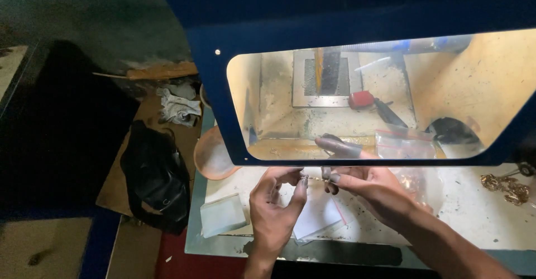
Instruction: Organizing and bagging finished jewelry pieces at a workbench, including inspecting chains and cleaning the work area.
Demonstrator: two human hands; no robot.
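Chain [314, 178], thin and gold-coloured, hangs stretched between the two hands just below the lower edge of the blue cabinet window [357, 159]; it is small and dim, so its exact form is hard to tell. The left hand [276, 198] rises from the near edge with the wrist bent back, thumb and forefinger pressed together on one end of the chain, the other fingers curled loosely. The right hand [365, 187] comes in from the right, forearm sloping down and away, and pinches the other end between darkened fingertips [330, 177].

A slip looks the likeliest fault: so fine a piece held only by fingertips could drop onto the white paper [318, 215] beneath, or slide off the dusty worktop [474, 212] toward the dark floor. Pulling the hands apart too hard could strain or snap a link. A snag on the window's lower rim is also possible, since the hands work just under it.

Left of the window sit a small clear packet [222, 215] and a round orange dish [211, 156]; right of it lies a heap of gold chain [505, 187]. Behind the glass lie a plastic bag [405, 144] and a red object [362, 99].
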